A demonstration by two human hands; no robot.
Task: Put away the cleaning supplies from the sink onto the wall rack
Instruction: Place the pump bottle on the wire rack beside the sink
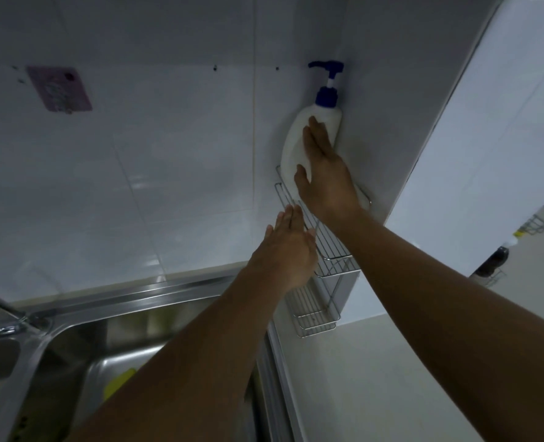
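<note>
We are standing the white pump bottle [299, 145] upright in the top tier of the wire wall rack [328, 247], tucked into the corner where the two tiled walls meet, probably so the walls are backing it and the blue pump head is pointing out where we can reach it. Our right hand [324, 173] is lying flat against the bottle's front with fingers stretched out and thumb spread, pressing or steadying rather than wrapping it; we cannot tell whether it is really gripping. Our left hand [288, 250] is hovering just beside the rack's front rail, fingers straight and loosely together, holding nothing, seemingly ready to brace the rack or catch the bottle should it be tipping. The rack's lower basket is looking bare from here. Below, in the steel sink [111, 333], something yellow-green [119, 382] is showing past our left forearm, likely a sponge or cloth waiting its turn, so we are judging the task as only partly done.
</note>
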